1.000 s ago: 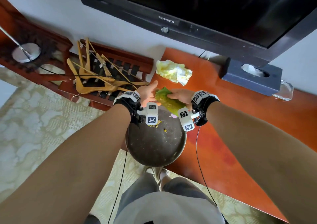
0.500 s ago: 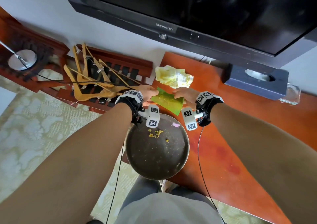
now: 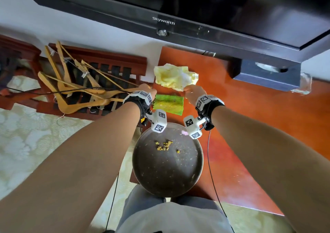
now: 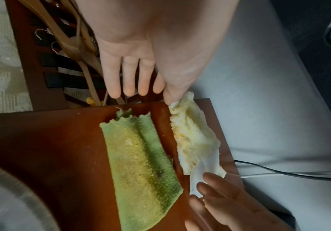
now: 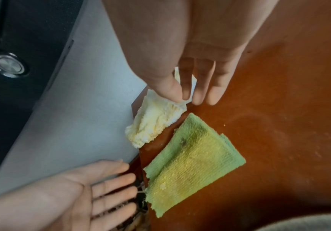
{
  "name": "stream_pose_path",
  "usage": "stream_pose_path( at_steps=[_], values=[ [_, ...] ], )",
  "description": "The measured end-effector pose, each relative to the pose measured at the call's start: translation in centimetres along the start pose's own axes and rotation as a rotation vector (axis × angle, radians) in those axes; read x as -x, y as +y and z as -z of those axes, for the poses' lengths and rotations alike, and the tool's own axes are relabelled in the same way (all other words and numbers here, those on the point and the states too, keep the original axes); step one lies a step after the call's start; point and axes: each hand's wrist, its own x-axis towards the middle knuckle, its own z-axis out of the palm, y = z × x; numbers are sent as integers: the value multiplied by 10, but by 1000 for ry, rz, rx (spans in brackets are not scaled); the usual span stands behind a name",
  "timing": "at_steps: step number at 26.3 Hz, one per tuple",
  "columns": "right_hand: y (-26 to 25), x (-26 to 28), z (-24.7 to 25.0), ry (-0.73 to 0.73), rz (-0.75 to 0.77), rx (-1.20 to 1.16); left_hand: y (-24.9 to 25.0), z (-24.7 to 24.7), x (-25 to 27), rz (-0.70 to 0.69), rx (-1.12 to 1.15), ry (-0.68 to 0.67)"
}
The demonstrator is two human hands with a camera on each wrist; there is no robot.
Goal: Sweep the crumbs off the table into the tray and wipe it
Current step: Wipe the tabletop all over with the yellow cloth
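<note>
A round dark tray (image 3: 199, 163) juts over the red-brown table's (image 3: 250, 125) near-left edge, with yellow crumbs (image 3: 164, 145) in it. Beyond the tray a green cloth (image 3: 168, 103) (image 4: 140, 164) (image 5: 192, 161) lies flat on the table, and no hand touches it. Farther back lies a crumpled yellow-white cloth (image 3: 173, 76) (image 4: 192, 137) (image 5: 154, 121). My right hand (image 3: 193, 91) (image 5: 180, 95) pinches its right corner between thumb and forefinger. My left hand (image 3: 148, 89) (image 4: 140, 89) hovers at the table's left edge with straight fingers, holding nothing.
A large black television (image 3: 196, 9) hangs over the back of the table. A dark tissue box (image 3: 266, 75) stands at the back right. Wooden hangers (image 3: 76, 93) are piled on a slatted rack left of the table. Pale patterned carpet (image 3: 26, 143) covers the floor.
Both hands let go of the green cloth, which was held over the tray and now lies flat on the table. They moved farther back, and the right hand took the yellow-white cloth's corner.
</note>
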Motion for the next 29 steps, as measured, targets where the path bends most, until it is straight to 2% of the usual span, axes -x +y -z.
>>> stream_pose_path(
  at_steps=[3, 5, 8, 12, 15, 18, 21, 24, 29],
  values=[
    [-2, -9, 7, 140, 29, -44, 11, 14, -13, -28, 22, 81],
    [-9, -17, 11, 173, 108, 54, 21, 16, -22, -97, 24, 127],
    [-25, -34, 12, 128, 298, 376, 34, 15, -37, -234, -44, 207],
    [-42, -56, 5, 65, 451, 639, 37, 13, -47, -410, -243, 191],
    [-42, -69, -4, -31, 509, 769, 36, 6, -50, -436, -426, 175],
    [-33, -70, 3, -23, 494, 792, 39, -2, -49, -432, -428, 158],
    [-8, -61, 20, 12, 440, 754, 54, -10, -42, -531, -400, 107],
    [22, -44, 26, 84, 315, 669, 71, -15, -35, -597, -397, 109],
    [74, -14, 33, 157, 148, 636, 94, -36, -20, -584, -421, 101]
  ],
)
